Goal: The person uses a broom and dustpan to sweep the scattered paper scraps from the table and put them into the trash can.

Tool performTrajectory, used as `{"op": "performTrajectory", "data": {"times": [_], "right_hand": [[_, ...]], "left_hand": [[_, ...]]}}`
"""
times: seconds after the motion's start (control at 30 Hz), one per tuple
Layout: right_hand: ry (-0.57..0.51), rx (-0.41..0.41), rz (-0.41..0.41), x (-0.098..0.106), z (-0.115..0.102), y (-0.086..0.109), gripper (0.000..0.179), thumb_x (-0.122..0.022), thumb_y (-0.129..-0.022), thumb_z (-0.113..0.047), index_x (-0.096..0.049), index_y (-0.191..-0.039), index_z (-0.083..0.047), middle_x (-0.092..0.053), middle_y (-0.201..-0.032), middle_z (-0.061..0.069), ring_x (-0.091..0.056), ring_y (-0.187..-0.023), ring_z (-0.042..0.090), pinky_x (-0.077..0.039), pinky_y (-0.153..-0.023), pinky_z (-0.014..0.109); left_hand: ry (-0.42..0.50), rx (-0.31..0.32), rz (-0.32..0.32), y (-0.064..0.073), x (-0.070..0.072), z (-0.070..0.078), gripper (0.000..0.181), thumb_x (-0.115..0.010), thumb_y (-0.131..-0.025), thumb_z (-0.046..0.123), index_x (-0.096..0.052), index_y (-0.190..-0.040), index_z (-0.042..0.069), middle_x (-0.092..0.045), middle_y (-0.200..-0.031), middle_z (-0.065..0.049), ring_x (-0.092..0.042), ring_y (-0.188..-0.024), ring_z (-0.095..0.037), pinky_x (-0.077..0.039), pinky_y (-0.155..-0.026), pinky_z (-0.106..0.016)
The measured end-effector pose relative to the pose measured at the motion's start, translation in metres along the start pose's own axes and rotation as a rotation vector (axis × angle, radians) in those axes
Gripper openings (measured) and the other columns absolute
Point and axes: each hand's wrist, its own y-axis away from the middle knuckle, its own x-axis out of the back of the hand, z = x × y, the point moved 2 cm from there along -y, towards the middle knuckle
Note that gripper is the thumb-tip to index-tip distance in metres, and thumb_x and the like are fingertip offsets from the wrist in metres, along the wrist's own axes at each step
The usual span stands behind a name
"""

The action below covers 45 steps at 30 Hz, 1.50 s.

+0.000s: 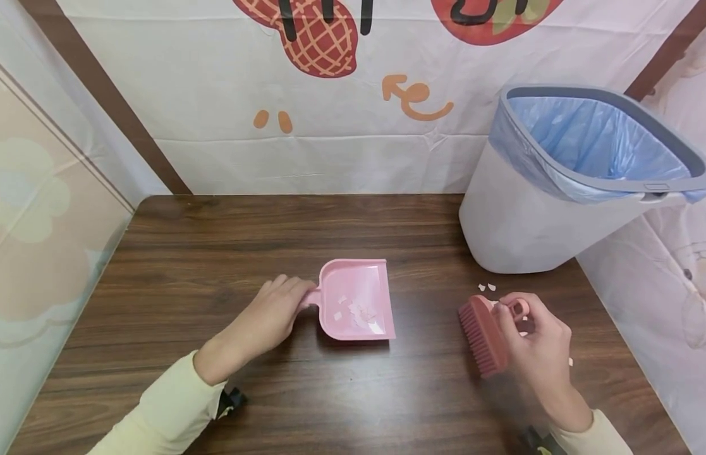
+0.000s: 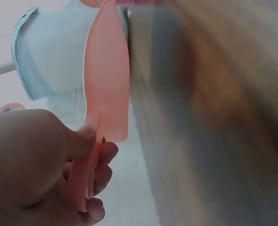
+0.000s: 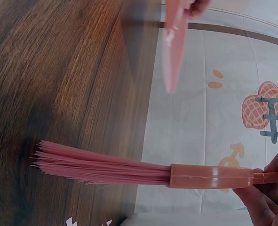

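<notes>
My left hand (image 1: 264, 325) grips the handle of a pink dustpan (image 1: 347, 281), with fingers and thumb wrapped round it in the left wrist view. White paper-like scraps (image 1: 361, 314) lie in the pan, which hangs above the table. To the right, my right hand (image 1: 543, 351) holds a pink-red hand brush (image 1: 489, 332) by its looped handle. Its bristles (image 3: 96, 165) point toward the tabletop in the right wrist view; whether they touch it I cannot tell. A few white scraps (image 1: 492, 287) lie on the table around the brush, some partly hidden by my right hand.
A white bin (image 1: 512, 215) with a grey rim and a blue liner (image 1: 603, 139) stands at the table's back right. The brown wood-grain table (image 1: 227, 240) meets a printed cloth (image 1: 216, 158) at its back edge; patterned cloth also hangs at both sides.
</notes>
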Motion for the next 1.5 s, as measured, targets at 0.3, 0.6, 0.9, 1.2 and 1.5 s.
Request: {"op": "performTrajectory", "data": {"times": [0.3,0.6,0.9,1.2,1.5], "right_hand": [[0.002,0.004,-0.013,-0.001,-0.004,0.000,0.018,-0.075,-0.081,0.012,-0.070,-0.095,0.001,-0.067,-0.077,0.008,-0.057,-0.068,-0.013,-0.049,-0.055,0.008],[0.014,0.009,-0.022,-0.002,-0.005,-0.002,0.016,-0.073,-0.082,0.013,-0.067,-0.092,0.003,-0.062,-0.074,0.001,-0.057,-0.067,-0.014,-0.049,-0.053,0.009],[0.040,-0.003,-0.039,-0.002,-0.004,-0.003,0.017,-0.074,-0.082,0.012,-0.067,-0.094,0.001,-0.064,-0.076,0.001,-0.055,-0.068,-0.014,-0.050,-0.054,0.009],[0.040,0.016,-0.037,-0.002,-0.007,-0.004,0.018,-0.074,-0.082,0.012,-0.068,-0.093,0.000,-0.064,-0.075,0.002,-0.055,-0.067,-0.012,-0.050,-0.055,0.009],[0.035,0.030,-0.028,-0.003,-0.007,-0.004,0.018,-0.074,-0.081,0.013,-0.068,-0.093,0.001,-0.063,-0.074,0.002,-0.055,-0.068,-0.013,-0.049,-0.056,0.008]], "left_hand": [[0.029,-0.025,0.020,-0.040,0.031,-0.014,0.018,-0.064,-0.097,0.002,-0.066,-0.115,-0.001,-0.070,-0.102,-0.013,-0.059,-0.088,-0.031,-0.046,-0.076,-0.046],[0.120,-0.012,-0.054,-0.076,0.050,-0.023,0.018,-0.064,-0.098,0.004,-0.065,-0.116,-0.001,-0.070,-0.107,-0.014,-0.059,-0.092,-0.033,-0.046,-0.081,-0.050],[0.205,-0.032,-0.095,-0.129,0.084,-0.023,0.020,-0.060,-0.101,0.003,-0.064,-0.118,-0.007,-0.070,-0.106,-0.018,-0.062,-0.098,-0.034,-0.047,-0.094,-0.050],[0.258,0.022,-0.167,-0.187,0.135,-0.014,0.027,-0.052,-0.106,0.011,-0.059,-0.126,-0.006,-0.066,-0.118,-0.021,-0.060,-0.104,-0.030,-0.048,-0.096,-0.044],[0.154,0.007,-0.210,-0.232,0.175,0.014,0.033,-0.045,-0.109,0.016,-0.054,-0.133,-0.004,-0.060,-0.117,-0.018,-0.051,-0.100,-0.027,-0.042,-0.092,-0.040]]}}
